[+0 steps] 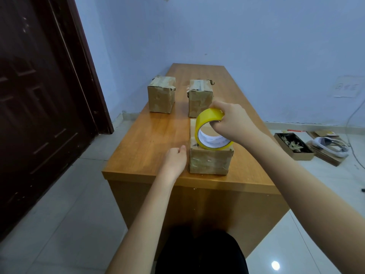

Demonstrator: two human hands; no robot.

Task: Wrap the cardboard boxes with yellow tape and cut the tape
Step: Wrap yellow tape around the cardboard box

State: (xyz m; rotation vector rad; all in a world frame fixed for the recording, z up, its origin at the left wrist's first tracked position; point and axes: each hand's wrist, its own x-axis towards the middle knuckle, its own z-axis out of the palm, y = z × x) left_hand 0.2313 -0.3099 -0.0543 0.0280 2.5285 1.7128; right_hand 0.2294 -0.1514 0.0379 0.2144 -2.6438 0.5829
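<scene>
**Tape roll held on nearest box**

The yellow tape roll [210,131] stood tilted on the nearest cardboard box [210,162], gripped at its top by the right hand [230,123]. The left hand [175,159] lay relaxed against the box's left side. Two further boxes [161,94] stood farther back on the surface [150,147].

Mostly wood, cardboard and shiny tape here

We've got a wooden table [150,135] with a smooth, glossy varnish that mirrors the boxes a bit. All three cardboard boxes — the near box [210,161], the far left box [161,94] and the far right box [200,97] — look matt and rough, with patchy scuffed skins of old brownish tape. The yellow tape roll [211,133] is slick glossy plastic around a white paper-looking core. The floor tiles [59,204] are polished and reflective, the blue wall [237,32] is flat matt paint — and the dark door [35,95] looks like semi-gloss wood.
</scene>
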